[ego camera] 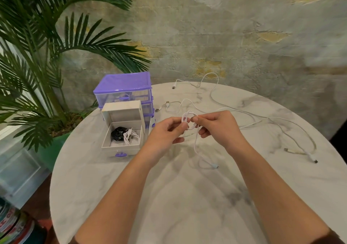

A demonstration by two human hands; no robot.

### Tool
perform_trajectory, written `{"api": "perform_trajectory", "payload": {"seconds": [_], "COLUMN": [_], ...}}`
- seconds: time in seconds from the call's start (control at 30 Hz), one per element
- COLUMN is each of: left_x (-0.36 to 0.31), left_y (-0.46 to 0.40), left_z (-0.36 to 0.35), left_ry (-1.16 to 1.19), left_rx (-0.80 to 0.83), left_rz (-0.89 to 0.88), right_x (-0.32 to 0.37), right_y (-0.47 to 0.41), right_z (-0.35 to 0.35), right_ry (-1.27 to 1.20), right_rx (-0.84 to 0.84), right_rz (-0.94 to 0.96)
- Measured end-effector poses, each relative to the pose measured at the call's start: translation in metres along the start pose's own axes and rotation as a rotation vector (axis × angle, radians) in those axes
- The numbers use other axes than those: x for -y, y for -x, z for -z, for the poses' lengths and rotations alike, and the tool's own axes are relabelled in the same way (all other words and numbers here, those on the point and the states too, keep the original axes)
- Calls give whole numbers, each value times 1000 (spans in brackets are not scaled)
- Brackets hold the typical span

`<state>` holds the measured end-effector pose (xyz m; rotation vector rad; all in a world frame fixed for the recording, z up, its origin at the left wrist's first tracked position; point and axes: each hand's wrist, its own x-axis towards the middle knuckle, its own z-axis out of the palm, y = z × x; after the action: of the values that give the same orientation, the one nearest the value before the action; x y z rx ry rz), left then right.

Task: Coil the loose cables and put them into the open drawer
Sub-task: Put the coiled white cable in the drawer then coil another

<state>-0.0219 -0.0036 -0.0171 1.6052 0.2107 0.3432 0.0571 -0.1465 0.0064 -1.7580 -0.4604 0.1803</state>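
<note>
A round marble table (187, 196) is standing before a weathered wall (225, 27), its near half lying bare. Above it, the left hand (165, 133) and right hand (216, 125) are pinching a half-coiled white cable (189, 120); the open drawer (123, 140) is sitting near the left edge.

White cables, purple drawers, grey-veined marble

The round table (187, 196) is pale marble with smoky grey veining. The cable (195, 142) in the hands is white, and so are the loose cables (281, 123) trailing to the right. The drawer unit (124, 86) has a purple top and frame with clear fronts; the open drawer (120, 147) is off-white with a purple handle, holding one black coil (117, 133) and one white coil (130, 135). The palm (37, 56) is deep green, the wall (225, 27) mottled grey-green with ochre patches.
</note>
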Motion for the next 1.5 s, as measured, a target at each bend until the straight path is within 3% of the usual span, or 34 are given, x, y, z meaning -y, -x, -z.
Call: {"api": "perform_trajectory", "payload": {"seconds": [0.2,0.37,0.7,0.83,1.0,1.17,1.33,1.5], "left_x": [0,-4,-9,-11,-15,-16,-16,-15], "left_y": [0,1,2,1,2,3,2,2], "left_z": [-1,2,1,5,9,11,14,12], "left_ry": [-46,41,136,192,273,272,284,350], "left_rx": [-31,49,-113,-200,-305,-350,-272,-185], "left_rz": [51,55,28,-5,-54,-77,-32,39], "right_x": [-1,-4,0,2,-7,-11,-14,-14], "right_y": [1,0,4,7,6,7,3,-2], "right_z": [0,-3,-10,-10,-9,-11,-9,-5], "right_ry": [59,185,156,54,261,310,174,-305], "right_rx": [-20,-36,-35,99,299,482,314,81], "right_rz": [19,52,154,118,2,-27,-41,-71]}}
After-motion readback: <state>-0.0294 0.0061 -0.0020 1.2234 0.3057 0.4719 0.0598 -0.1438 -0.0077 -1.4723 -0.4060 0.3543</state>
